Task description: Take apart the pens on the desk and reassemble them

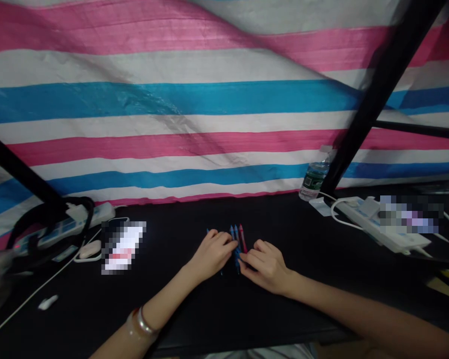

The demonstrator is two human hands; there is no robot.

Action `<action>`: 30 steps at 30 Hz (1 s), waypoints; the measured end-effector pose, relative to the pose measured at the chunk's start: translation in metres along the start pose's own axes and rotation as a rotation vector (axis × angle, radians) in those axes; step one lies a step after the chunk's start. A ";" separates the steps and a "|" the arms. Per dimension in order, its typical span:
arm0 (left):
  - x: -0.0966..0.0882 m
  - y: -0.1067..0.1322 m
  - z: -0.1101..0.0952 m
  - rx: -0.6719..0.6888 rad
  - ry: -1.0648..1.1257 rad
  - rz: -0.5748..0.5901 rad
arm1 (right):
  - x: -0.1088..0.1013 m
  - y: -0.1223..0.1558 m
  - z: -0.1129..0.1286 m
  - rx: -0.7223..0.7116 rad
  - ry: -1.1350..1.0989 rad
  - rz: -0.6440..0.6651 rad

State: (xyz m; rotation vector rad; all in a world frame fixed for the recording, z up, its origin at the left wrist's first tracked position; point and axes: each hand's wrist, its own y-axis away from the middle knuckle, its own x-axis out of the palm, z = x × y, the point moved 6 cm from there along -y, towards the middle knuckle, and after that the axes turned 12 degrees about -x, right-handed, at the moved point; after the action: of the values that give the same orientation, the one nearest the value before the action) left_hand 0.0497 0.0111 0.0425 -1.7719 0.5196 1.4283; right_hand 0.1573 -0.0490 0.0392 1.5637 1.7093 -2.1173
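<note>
While the left hand (216, 253) is resting half-curled against the blue pens (237, 234) on the worktop (194, 319), the right hand (266, 266) is hugging the red pen (243, 238), can't tell if either's gripping; they're looking light, stiff, slickish, so I'd be grabbing mid-barrel.

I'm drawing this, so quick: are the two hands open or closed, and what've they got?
Left hand: curled at the blue pens; grip can't be told.
Right hand: partly curled, at the red pen's near end; grip can't be told.
</note>
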 end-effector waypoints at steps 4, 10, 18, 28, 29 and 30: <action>0.003 0.003 -0.007 0.096 0.018 0.007 | 0.000 -0.001 0.004 -0.061 -0.022 0.039; 0.005 0.003 0.002 0.046 0.024 0.070 | -0.002 -0.003 0.012 -0.202 -0.054 0.080; 0.010 0.003 0.001 0.016 0.027 0.146 | 0.003 -0.003 0.019 -0.279 -0.092 0.122; -0.002 0.003 -0.006 0.010 0.107 0.191 | 0.004 -0.002 0.020 -0.329 -0.082 0.098; -0.004 0.003 -0.007 0.014 0.124 0.189 | 0.004 -0.001 0.020 -0.337 -0.086 0.101; -0.006 0.003 -0.007 0.017 0.141 0.186 | 0.004 -0.001 0.021 -0.341 -0.088 0.102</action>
State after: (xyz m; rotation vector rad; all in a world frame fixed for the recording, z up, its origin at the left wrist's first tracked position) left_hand 0.0497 0.0028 0.0476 -1.8588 0.7866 1.4246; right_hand 0.1409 -0.0615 0.0355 1.4053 1.8006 -1.7085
